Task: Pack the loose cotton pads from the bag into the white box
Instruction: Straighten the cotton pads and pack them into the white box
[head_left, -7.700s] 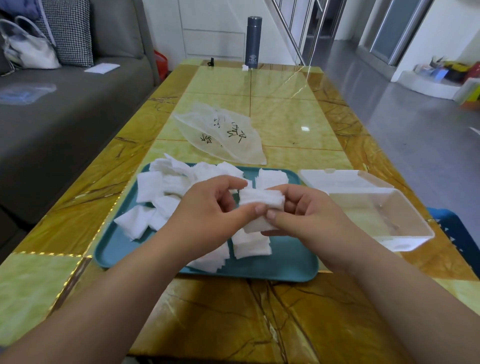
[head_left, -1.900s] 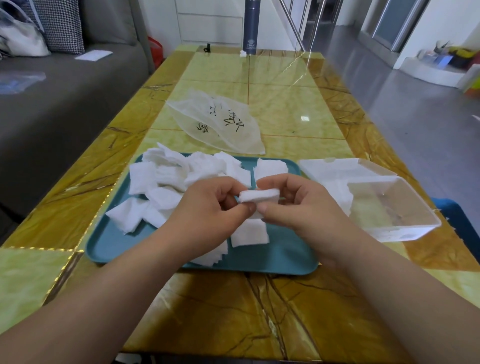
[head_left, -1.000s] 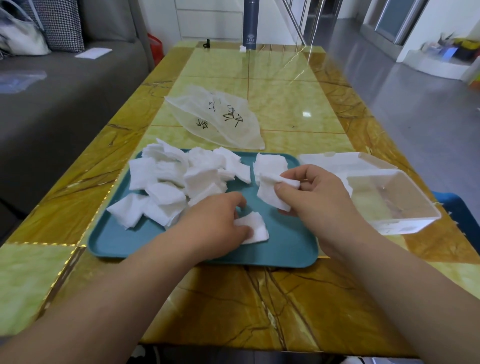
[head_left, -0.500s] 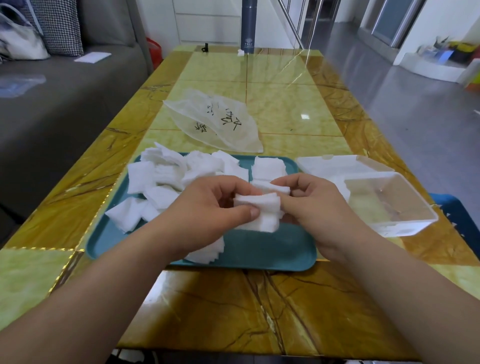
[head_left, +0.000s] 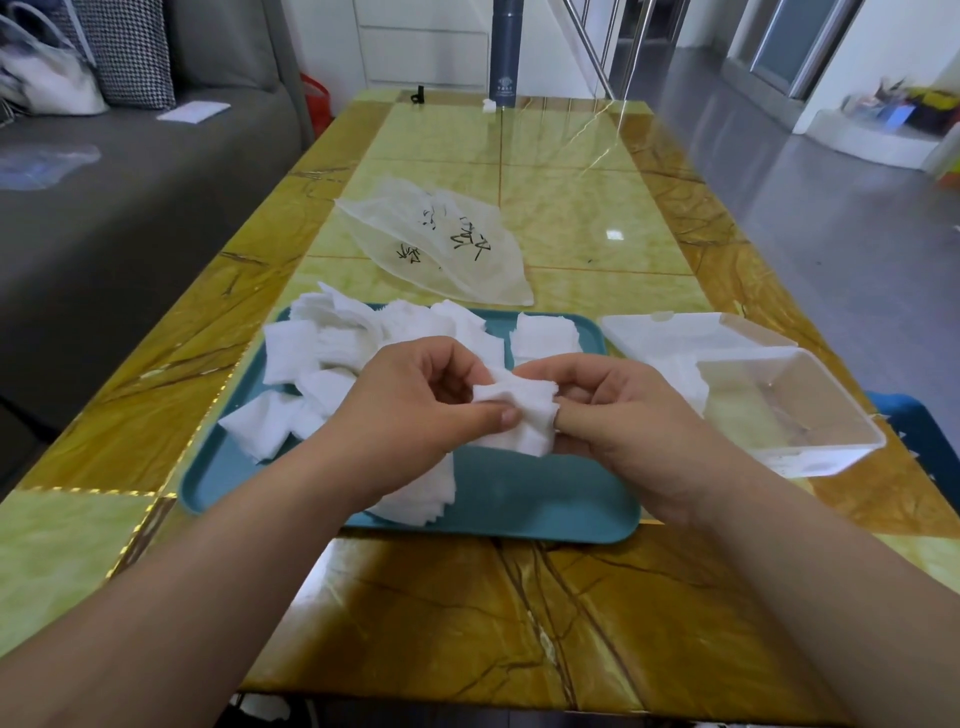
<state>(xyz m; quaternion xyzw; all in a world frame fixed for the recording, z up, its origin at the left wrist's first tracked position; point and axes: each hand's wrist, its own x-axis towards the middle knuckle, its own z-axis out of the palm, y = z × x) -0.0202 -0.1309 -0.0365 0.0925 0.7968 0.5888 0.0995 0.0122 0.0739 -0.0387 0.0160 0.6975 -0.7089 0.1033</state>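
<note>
Left hand (head_left: 415, 410): pinching stack of cotton pads (head_left: 519, 410) above teal tray (head_left: 519, 499).
Right hand (head_left: 618, 415): pinching same stack.
White box (head_left: 789, 410): on tabletop (head_left: 519, 613), right of tray, lid open.
Loose pads (head_left: 332, 353): heaped on tray.

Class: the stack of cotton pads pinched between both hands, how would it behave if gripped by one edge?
Probably floppy: the stack of cotton pads buckles between the left hand and right hand. Likely to fan apart: the pile on the teal tray has splayed edges. Seemingly light: a pinch holds it.
</note>
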